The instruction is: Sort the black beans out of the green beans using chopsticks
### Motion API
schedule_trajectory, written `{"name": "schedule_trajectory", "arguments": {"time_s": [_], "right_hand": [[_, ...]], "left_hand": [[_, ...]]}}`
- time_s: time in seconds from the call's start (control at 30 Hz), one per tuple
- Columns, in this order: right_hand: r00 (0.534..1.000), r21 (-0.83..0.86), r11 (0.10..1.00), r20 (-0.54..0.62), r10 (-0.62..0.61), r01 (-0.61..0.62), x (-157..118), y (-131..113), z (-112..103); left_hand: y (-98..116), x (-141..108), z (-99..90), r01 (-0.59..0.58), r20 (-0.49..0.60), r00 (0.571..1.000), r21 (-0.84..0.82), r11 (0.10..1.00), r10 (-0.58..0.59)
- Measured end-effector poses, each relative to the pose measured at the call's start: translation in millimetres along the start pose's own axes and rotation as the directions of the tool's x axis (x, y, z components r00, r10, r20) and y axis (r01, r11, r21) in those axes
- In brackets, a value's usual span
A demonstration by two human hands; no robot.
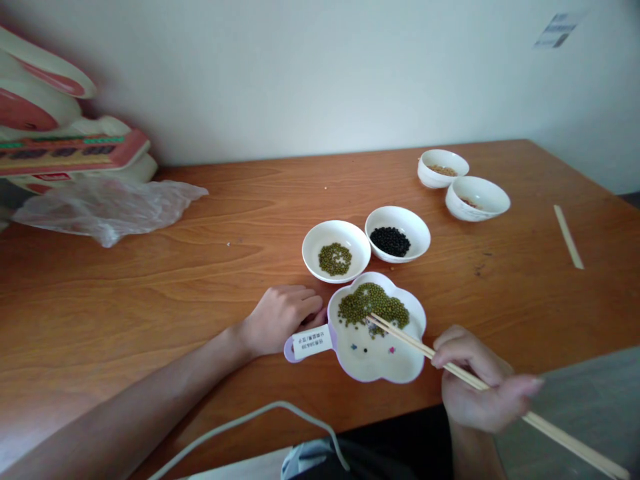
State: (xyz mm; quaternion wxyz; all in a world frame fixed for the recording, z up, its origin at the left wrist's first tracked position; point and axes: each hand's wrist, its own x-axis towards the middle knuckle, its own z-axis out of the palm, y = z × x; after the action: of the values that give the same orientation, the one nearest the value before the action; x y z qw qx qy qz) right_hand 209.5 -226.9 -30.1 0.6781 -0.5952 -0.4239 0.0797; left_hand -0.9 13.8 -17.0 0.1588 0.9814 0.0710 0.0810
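Pale chopsticks are slanting into a flower-shaped, purple-rimmed tray, ending at green beans lying along its far side, tray resting flat on the counter

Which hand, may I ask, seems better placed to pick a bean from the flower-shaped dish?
Probably the right hand: it holds chopsticks, tips at the green beans; the left hand rests beside the dish.

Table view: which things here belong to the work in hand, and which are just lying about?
Probably in the work:
chopsticks, held in the right hand
flower-shaped dish of green beans
green-bean bowl
black-bean bowl
perhaps the two far bowls

Apparently lying about:
plastic bag
pink-and-white figure
pale strip
cable
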Motion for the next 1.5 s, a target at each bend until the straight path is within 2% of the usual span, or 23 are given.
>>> {"name": "schedule_trajectory", "arguments": {"time_s": [0.13, 0.2, 0.3, 0.4, 0.47, 0.57, 0.67, 0.77, 0.87, 1.0, 1.03, 1.07, 1.13, 1.2, 1.37, 1.5], "right_hand": [[0.999, -0.046, 0.999, -0.036, -0.019, 0.017, -2, 1, 0], [0.999, -0.057, 0.998, -0.031, 0.022, -0.023, -4, -3, -4], [0.995, -0.068, 0.992, 0.005, 0.104, -0.103, -6, -15, -14], [0.992, -0.005, 0.993, 0.051, 0.118, -0.118, -5, -31, -22], [0.983, 0.029, 0.988, 0.104, 0.149, -0.153, -2, -40, -22], [0.959, -0.063, 0.972, 0.156, 0.235, -0.228, 1, -46, -15], [0.969, -0.201, 0.957, 0.096, 0.229, -0.207, 1, -45, -7], [0.988, -0.265, 0.953, 0.018, 0.155, -0.145, -1, -46, -9], [0.994, -0.287, 0.953, 0.025, 0.103, -0.091, 0, -53, -16], [0.976, -0.324, 0.934, 0.099, 0.194, -0.152, 4, -67, -19], [0.969, -0.341, 0.931, 0.153, 0.192, -0.131, 4, -69, -17], [0.972, -0.364, 0.921, 0.126, 0.198, -0.141, 4, -71, -14], [0.967, -0.379, 0.894, -0.013, 0.255, -0.240, 1, -75, -5], [0.960, -0.326, 0.904, -0.047, 0.276, -0.276, -3, -77, 6], [0.959, -0.230, 0.943, 0.093, 0.266, -0.239, -7, -77, 32], [0.957, -0.205, 0.953, 0.140, 0.255, -0.224, -5, -73, 45]], "left_hand": [[1, 0, -1.5, 0.002, -0.008, 1.000, -0.011, 1.000, -0.002], [1, 0, -1.9, 0.004, -0.011, 1.000, -0.008, 1.000, -0.004], [0, 0, -2.2, 0.002, -0.009, 1.000, -0.019, 1.000, -0.003], [-1, 0, -2.4, 0.007, 0.006, 1.000, -0.040, 0.999, -0.007], [-1, 0, -2.2, 0.010, 0.009, 1.000, -0.038, 0.999, -0.010], [-1, -1, -1.3, 0.002, -0.003, 1.000, -0.027, 1.000, -0.003], [-1, -2, -1.1, 0.002, -0.002, 1.000, -0.025, 1.000, -0.002], [-1, -2, -1.9, 0.003, 0.008, 1.000, -0.031, 1.000, -0.003], [-1, -1, -2.5, 0.003, 0.008, 1.000, -0.037, 0.999, -0.002], [-2, -1, -2.2, -0.002, 0.002, 1.000, -0.035, 0.999, 0.002], [-2, -2, -2.1, -0.003, 0.004, 1.000, -0.035, 0.999, 0.003], [-2, -2, -2.0, -0.002, 0.005, 1.000, -0.034, 0.999, 0.002], [-2, -2, -2.0, -0.003, 0.010, 1.000, -0.033, 0.999, 0.003], [-2, -2, -2.0, -0.002, 0.013, 1.000, -0.029, 1.000, 0.002], [-2, -1, -1.0, -0.004, -0.004, 1.000, 0.000, 1.000, 0.004], [-2, -1, -0.4, -0.009, -0.008, 1.000, -0.008, 1.000, 0.009]]}}
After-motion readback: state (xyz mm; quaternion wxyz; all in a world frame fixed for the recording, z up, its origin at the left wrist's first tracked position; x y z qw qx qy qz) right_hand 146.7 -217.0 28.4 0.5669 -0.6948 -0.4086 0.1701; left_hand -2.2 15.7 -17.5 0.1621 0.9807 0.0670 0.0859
